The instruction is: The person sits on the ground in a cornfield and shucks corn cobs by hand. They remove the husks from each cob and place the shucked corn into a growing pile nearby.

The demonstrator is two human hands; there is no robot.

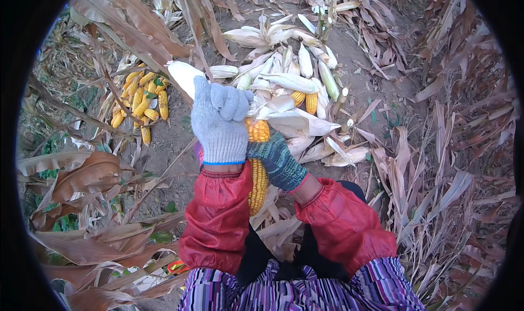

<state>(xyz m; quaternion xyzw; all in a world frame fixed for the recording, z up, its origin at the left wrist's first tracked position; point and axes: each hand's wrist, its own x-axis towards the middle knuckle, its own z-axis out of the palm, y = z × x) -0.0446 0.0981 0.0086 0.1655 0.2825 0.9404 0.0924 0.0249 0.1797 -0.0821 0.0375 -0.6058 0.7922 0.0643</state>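
Note:
My left hand (221,110), in a grey knitted glove with a blue cuff edge, has its fingers curled closed. A pale corn husk (184,77) sticks out beyond its thumb side; where the two meet is hidden behind the glove. My right hand (280,159), in a green and dark patterned knitted glove, grips a bare yellow corn ear (258,184). That ear points down towards my body, and its upper kernels show above the right thumb. A patch of purple (199,152) shows beside my left wrist. Red sleeve covers are on both forearms.
Ahead lies a heap of husked and unhusked corn ears (290,82). To the left, a pile of bare yellow ears (141,96) rests on the ground. Dry corn stalks (123,28) lean in from upper left. Cut stalk stubs (342,98) stand right of the heap. Dry leaves (446,180) cover the right side.

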